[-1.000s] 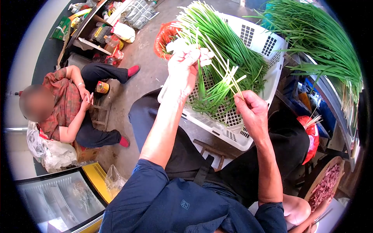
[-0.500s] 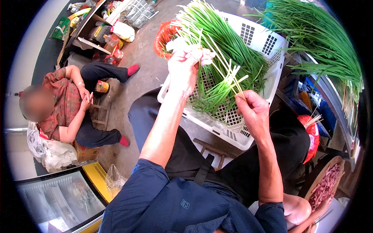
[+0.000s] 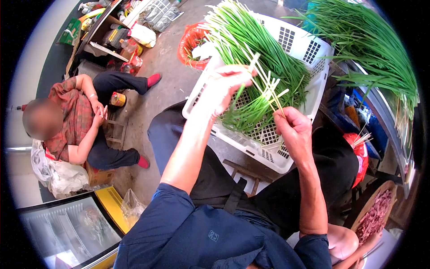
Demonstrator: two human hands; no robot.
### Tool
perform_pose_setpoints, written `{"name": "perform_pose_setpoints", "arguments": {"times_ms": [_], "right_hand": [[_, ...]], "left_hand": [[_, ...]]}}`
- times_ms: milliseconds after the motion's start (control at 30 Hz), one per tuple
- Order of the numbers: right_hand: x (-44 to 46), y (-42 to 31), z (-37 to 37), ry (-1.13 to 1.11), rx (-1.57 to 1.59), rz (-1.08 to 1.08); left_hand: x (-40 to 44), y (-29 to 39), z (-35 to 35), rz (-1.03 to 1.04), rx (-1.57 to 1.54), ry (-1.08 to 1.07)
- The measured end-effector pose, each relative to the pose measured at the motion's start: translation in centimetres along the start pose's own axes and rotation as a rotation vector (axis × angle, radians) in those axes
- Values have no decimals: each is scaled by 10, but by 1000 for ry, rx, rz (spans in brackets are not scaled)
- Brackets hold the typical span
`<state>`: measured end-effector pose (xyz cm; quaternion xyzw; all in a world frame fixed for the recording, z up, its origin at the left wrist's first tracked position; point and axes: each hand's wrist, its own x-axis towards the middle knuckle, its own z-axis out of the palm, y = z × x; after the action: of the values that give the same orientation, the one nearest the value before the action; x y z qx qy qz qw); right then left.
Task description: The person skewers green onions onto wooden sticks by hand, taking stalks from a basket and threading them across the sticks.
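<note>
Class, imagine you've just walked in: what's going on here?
A person's right hand grips thin sticks, with a small bunch of green stalks across them. The left hand is near the sticks' upper part. Behind these, a large bundle of long greens lies in a white basket. Another person sits nearby, hands together.

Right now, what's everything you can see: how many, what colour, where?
crate: one, white, centre
chives: many, green, in crate
long greens: one heap, green, upper right
skewers: at least two, tan, above crate
bag: one, orange, beside crate
other bag: one, red, right
tray: one, brown, lower right
others: two, one red-shirted, left and lower right
shelf: one, brown-white, upper left
case: one, yellow, lower left
left hand: one, bare, near skewers
right hand: one, bare, gripping skewers
sleeves: two, navy, bottom
</note>
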<state>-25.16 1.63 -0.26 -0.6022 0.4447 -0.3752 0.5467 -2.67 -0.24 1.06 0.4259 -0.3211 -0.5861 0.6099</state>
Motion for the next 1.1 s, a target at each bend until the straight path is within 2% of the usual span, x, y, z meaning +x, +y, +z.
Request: {"name": "perform_pose_setpoints", "arguments": {"times_ms": [133, 200, 267, 333, 367, 400, 467, 600, 667, 700, 767, 867, 933, 1000, 1033, 1067, 1100], "right_hand": [[3, -2, -2, 30, 26, 15], [4, -4, -1, 30, -11, 28], [7, 1, 0, 72, -70, -39], [7, -1, -1, 84, -76, -43], [7, -2, -1, 89, -83, -46], [7, -3, -1, 90, -83, -45], [7, -6, 0, 105, -112, -48], [5, -5, -1, 120, -102, -49], [5, -6, -2, 111, -114, -49], [5, -5, -2, 112, -114, -48], [6, -1, -3, 114, -93, -72], [6, -2, -3, 125, -110, -80], [5, -5, -2, 122, -92, -63], [5, -6, -3, 95, -98, -49], [6, -3, -3, 89, -94, -51], [6, -4, -3, 88, -95, -55], [6, -5, -2, 87, -85, -51]], "left_hand": [[-5, -17, 15, -196, 62, -108], [4, -20, 0, -193, 79, -186], [20, -18, -8, -194, 101, -99], [53, -43, -38, 15, 429, 127], [61, -44, -36, 48, 711, 366], [66, -42, -34, 114, 838, 462], [92, -63, -65, 281, 1179, 522], [93, -54, -51, 181, 1348, 538], [94, -53, -45, 273, 1554, 608], [93, -51, -44, 272, 1553, 607], [93, -48, -42, 106, 1292, 610], [77, -49, -51, 191, 1139, 594], [62, -33, -48, 175, 1111, 608], [48, -18, -41, 286, 737, 422], [48, -17, -44, 382, 645, 358], [47, -13, -43, 386, 644, 359], [42, -6, -37, 408, 449, 256]]}}
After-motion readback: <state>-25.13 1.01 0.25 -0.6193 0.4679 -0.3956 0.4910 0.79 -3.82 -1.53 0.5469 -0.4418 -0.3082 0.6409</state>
